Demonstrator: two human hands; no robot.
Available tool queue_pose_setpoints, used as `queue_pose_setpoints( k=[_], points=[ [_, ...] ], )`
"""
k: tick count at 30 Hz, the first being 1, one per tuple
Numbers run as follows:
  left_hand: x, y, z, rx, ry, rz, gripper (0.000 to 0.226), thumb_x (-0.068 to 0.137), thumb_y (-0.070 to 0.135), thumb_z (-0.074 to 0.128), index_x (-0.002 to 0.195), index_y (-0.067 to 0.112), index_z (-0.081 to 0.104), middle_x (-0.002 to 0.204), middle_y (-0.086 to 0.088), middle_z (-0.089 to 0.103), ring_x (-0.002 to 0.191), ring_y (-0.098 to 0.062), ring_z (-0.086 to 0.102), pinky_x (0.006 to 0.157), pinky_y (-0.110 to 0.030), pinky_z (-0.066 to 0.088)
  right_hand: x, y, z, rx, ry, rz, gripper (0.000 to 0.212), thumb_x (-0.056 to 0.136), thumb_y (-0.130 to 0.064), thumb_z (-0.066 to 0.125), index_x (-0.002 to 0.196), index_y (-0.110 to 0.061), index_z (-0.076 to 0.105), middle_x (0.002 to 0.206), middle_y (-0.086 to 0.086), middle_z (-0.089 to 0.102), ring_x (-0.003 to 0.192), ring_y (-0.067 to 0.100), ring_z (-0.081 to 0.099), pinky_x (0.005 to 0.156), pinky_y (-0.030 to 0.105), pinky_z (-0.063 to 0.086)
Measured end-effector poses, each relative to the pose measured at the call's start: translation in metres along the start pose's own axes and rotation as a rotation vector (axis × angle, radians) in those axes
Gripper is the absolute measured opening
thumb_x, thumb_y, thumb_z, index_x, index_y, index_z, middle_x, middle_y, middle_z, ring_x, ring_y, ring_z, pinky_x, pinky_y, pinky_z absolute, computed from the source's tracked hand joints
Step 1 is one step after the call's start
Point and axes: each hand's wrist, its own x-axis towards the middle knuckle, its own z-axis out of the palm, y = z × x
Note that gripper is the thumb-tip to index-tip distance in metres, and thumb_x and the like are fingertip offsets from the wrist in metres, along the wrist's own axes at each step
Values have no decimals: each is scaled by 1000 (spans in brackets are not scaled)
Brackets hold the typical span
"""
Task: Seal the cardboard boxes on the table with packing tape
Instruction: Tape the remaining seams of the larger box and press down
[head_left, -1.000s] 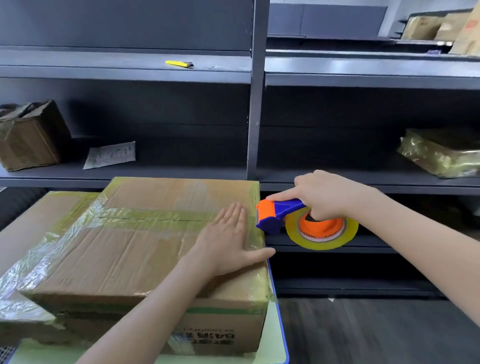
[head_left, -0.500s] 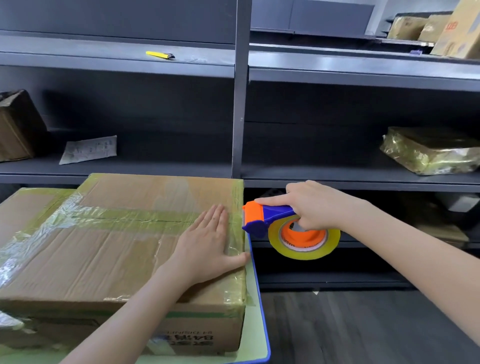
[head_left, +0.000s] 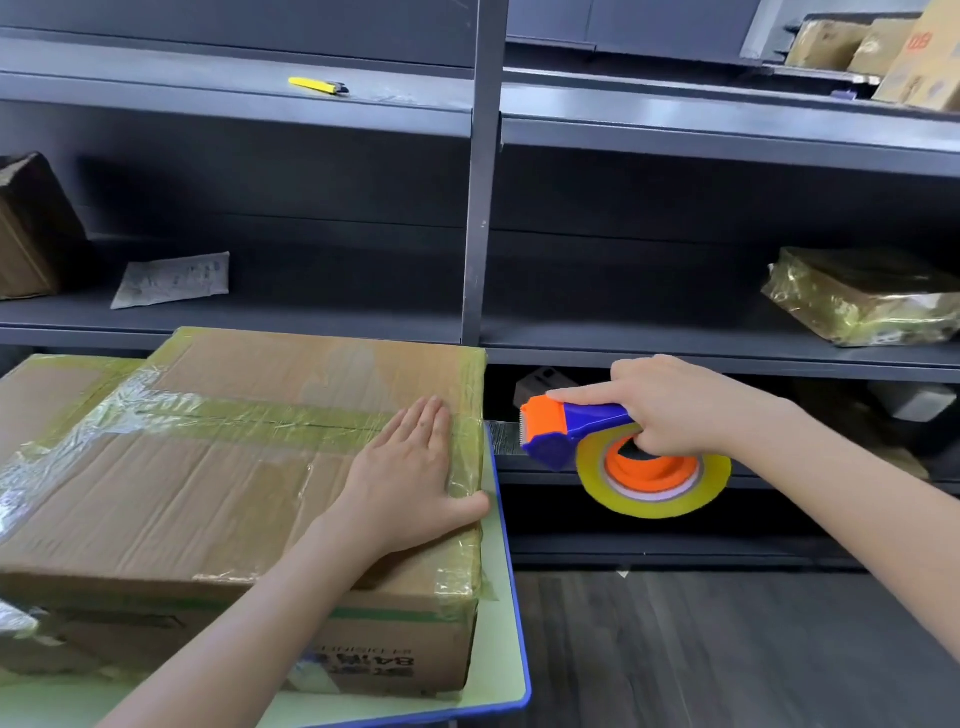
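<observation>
A large cardboard box (head_left: 208, 493) lies on the table (head_left: 498, 670), its top seam and right edge covered with yellowish clear tape. My left hand (head_left: 410, 478) presses flat on the box's top near the right edge, fingers straight. My right hand (head_left: 670, 405) grips a blue and orange tape dispenser (head_left: 571, 426) holding a yellow tape roll (head_left: 654, 478), just off the box's right side. A short strip of tape (head_left: 501, 439) stretches from the box edge to the dispenser's blade. A second taped box (head_left: 47, 384) sits behind at the left.
Dark metal shelves (head_left: 675, 353) stand close behind the table. They hold a yellow utility knife (head_left: 318, 86), a paper sheet (head_left: 171, 278), a brown box (head_left: 31, 228) at left, a tape-wrapped parcel (head_left: 862, 296) at right and more boxes (head_left: 883, 52) top right. Dark wooden floor (head_left: 727, 649) lies right of the table.
My right hand has drawn the dispenser a little away from the box's right edge, so a short strip of tape now shows between them. My left hand stays pressed on the box.
</observation>
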Motion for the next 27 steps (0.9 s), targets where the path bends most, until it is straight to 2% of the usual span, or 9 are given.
queue_pose_setpoints(
  k=[4, 6, 9, 12, 15, 19, 23, 25, 27],
  points=[
    [0, 0, 2, 10, 21, 63, 107, 62, 71, -4, 149, 9, -10, 156, -6, -13, 143, -16, -15, 112, -26, -12, -7, -5, 10, -30, -18, 31, 79, 89, -22, 51, 143, -55, 3, 85, -2, 38, 75, 13, 42, 65, 24, 34],
    [-1, 3, 3, -2, 34, 144, 98, 66, 66, -5, 148, 13, -11, 156, -2, -16, 141, -11, -20, 111, -23, -16, -3, -13, 16, -74, -24, 9, 78, 91, -19, 48, 144, -53, 3, 83, -2, 34, 74, 15, 39, 66, 25, 31],
    [-2, 5, 3, -25, 44, 189, 93, 68, 62, -5, 148, 16, -10, 155, 2, -15, 138, -5, -22, 107, -18, -18, 3, -20, 19, -100, -38, -7, 79, 91, -13, 45, 144, -52, 2, 82, -1, 33, 69, 14, 37, 57, 23, 23],
    [-1, 2, 3, -49, 51, 191, 92, 68, 62, -4, 148, 17, -11, 155, 4, -15, 138, -4, -21, 107, -17, -18, 10, -24, 17, -70, -76, -21, 82, 88, -7, 44, 144, -54, 7, 86, 2, 41, 69, 17, 43, 60, 26, 31],
    [0, 0, 4, -65, 50, 199, 94, 68, 65, -2, 149, 19, -8, 155, 5, -13, 140, -3, -17, 109, -16, -15, 20, -27, 11, -61, -116, -9, 81, 87, -3, 43, 144, -53, 14, 87, 2, 44, 60, 12, 36, 51, 23, 26],
    [3, -1, 3, -98, 50, 215, 94, 68, 67, 1, 150, 21, -5, 156, 8, -9, 141, -1, -13, 110, -16, -13, 30, -32, 3, -136, -149, -51, 79, 89, -3, 47, 144, -51, 17, 90, -1, 44, 59, 8, 29, 57, 24, 29],
    [5, -1, 5, -99, 35, 229, 93, 69, 65, 3, 150, 20, -5, 156, 6, -8, 142, -3, -12, 112, -18, -11, 42, -34, -7, -176, -177, -71, 76, 90, -4, 49, 144, -49, 20, 82, -4, 40, 59, 7, 30, 53, 22, 27],
    [4, -1, 5, -85, 46, 233, 92, 69, 64, 3, 150, 19, -5, 156, 5, -8, 142, -4, -12, 113, -19, -10, 47, -39, -2, -206, -203, -75, 69, 92, -7, 50, 142, -48, 28, 99, -2, 51, 72, 9, 46, 59, 21, 35],
    [2, 0, 5, -67, 58, 239, 91, 71, 62, 2, 150, 18, -5, 156, 5, -9, 142, -5, -12, 112, -18, -12, 50, -44, 14, -317, -287, -116, 60, 94, -15, 49, 140, -49, 33, 118, -1, 56, 103, 19, 55, 76, 29, 41]
  ],
)
